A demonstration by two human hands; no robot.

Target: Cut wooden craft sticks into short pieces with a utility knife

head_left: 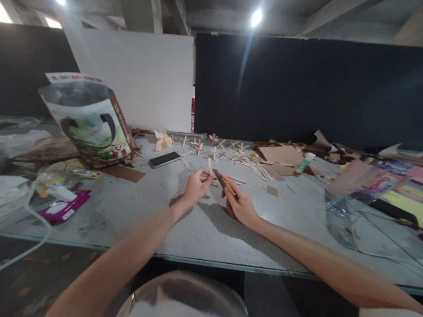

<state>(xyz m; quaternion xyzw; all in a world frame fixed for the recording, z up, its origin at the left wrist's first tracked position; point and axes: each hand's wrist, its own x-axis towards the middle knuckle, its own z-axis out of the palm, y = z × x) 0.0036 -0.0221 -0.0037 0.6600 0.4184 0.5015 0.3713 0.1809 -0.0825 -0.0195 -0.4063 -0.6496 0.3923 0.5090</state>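
Between the fingertips of my left hand [197,185] a small flat wooden stick [209,165] stands roughly upright. My right hand [240,203] is closed around a yellow and dark utility knife [228,185]. The knife's blade end points up and left, close beside the stick; I cannot tell whether it touches. On the table just behind my hands lies a thin pink pen-like thing [235,178]. Farther back, several small star-shaped pieces made of crossed wooden sticks [214,154] are scattered, with loose sticks [259,171] to their right.
A phone [164,159] lies left of the star pieces. A large printed bag [92,127] stands at the back left, with a purple device [66,206] before it. Cardboard pieces [280,156] and a glue stick [305,162] lie right, near a clear plastic jar [340,220].
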